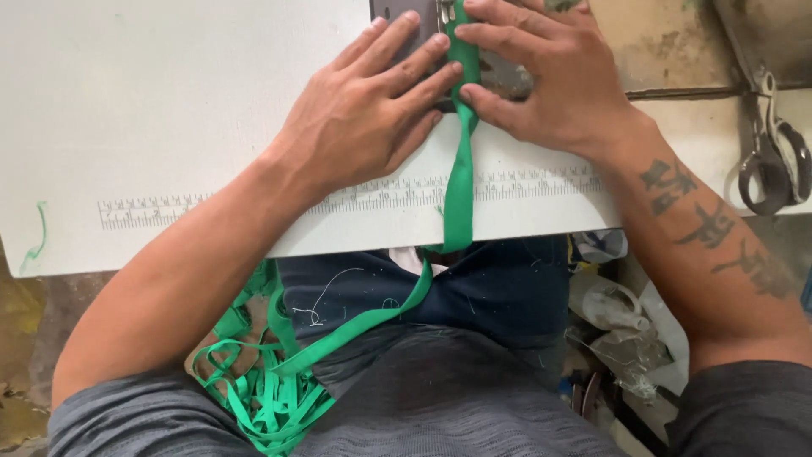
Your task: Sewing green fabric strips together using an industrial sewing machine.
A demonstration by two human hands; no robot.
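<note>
Looking down from the wearer's head, the view took in a broad white table (152, 101) filling the upper left, with a measuring scale (254, 201) printed along its near edge. Below the edge sat the person's lap in dark trousers and a grey shirt. A long green strap (461, 182) ran up from a loose tangled heap of green strap (266, 385) on the left thigh, crossed the lap, climbed over the table edge and lay straight toward a metal sewing plate (406, 17) at the top. The left hand (372, 114) lay flat on the table just left of the strap, fingers spread and extended, their tips touching the strap's edge, gripping nothing. The right hand (541, 80) lay flat on the other side, fingers stretched out and the thumb pressing against the strap, also closed on nothing. A tattooed right forearm led down to the lower right. A pair of metal scissors (774, 140) rested on the table's far right, well apart from both hands. A short green thread scrap (35, 233) lay at the left table edge
</note>
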